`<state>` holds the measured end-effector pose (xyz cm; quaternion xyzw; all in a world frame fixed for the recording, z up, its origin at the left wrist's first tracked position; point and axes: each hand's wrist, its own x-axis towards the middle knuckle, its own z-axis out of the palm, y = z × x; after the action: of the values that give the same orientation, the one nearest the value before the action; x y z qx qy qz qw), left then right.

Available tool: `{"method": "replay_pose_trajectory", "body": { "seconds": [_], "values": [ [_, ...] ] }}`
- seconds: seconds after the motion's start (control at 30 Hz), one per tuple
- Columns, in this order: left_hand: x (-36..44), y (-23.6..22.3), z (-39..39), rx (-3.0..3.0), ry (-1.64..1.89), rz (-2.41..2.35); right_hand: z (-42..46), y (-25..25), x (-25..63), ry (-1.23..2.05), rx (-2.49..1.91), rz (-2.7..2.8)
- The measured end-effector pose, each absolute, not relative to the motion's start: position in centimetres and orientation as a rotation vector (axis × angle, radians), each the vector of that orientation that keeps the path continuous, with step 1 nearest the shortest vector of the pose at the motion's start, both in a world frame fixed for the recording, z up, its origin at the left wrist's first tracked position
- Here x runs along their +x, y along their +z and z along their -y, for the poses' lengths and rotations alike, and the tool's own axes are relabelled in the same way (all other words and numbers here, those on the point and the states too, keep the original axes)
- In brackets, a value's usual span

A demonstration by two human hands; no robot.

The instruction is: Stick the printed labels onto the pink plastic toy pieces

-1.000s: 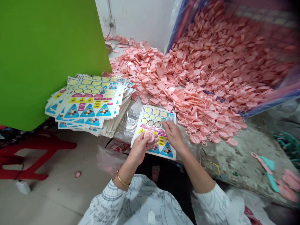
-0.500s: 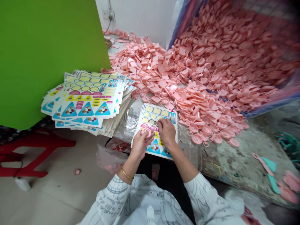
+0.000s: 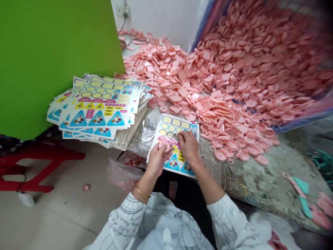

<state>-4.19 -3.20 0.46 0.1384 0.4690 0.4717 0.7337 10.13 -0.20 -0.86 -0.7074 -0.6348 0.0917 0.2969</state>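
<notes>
A colourful sticker sheet (image 3: 174, 127) lies at the near edge of the table in front of me. My left hand (image 3: 157, 159) is closed round a small round pink plastic piece (image 3: 164, 145) held just above the sheet's lower left part. My right hand (image 3: 188, 146) rests on the sheet with its fingertips pinched at a round sticker near the sheet's middle. What the fingertips grip is too small to make out. Both forearms come out of white patterned sleeves, and a gold bangle sits on the left wrist.
A fanned stack of the same sticker sheets (image 3: 99, 107) lies to the left. A huge heap of pink plastic pieces (image 3: 234, 76) covers the table behind and to the right. A green board (image 3: 52, 59) stands at left, a red stool (image 3: 31, 163) below it.
My right hand has slid left and down onto the sheet's middle and its fingers have closed into a pinch. My left hand with the pink piece has shifted slightly up the sheet.
</notes>
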Motion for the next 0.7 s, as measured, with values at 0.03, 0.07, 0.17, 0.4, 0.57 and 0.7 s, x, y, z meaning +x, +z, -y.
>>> {"method": "replay_pose_trajectory", "body": {
  "seconds": [0.03, 0.07, 0.17, 0.4, 0.57, 0.7],
  "values": [
    [-4.19, 0.48, 3.21, 0.303, 1.040, -1.029, 0.11, -0.84, 10.13, 0.233, -1.884, 1.719],
    [-4.19, 0.48, 3.22, 0.302, 1.042, -1.027, 0.03, -0.84, 10.12, 0.230, -1.891, 1.744],
    [-4.20, 0.39, 3.22, 0.301, 1.042, -1.021, -0.03, -0.91, 10.08, 0.237, -1.923, 1.765],
    [-4.23, 0.24, 3.16, 0.301, 1.045, -1.023, 0.11, -0.62, 10.25, 0.316, -1.962, 1.758],
    [-4.17, 0.37, 3.14, 0.303, 1.042, -1.030, 0.14, -0.17, 10.39, 0.381, -1.976, 1.758],
    [-4.16, 0.37, 3.16, 0.304, 1.041, -1.030, 0.25, -0.47, 10.47, 0.409, -1.937, 1.726]
  ]
}}
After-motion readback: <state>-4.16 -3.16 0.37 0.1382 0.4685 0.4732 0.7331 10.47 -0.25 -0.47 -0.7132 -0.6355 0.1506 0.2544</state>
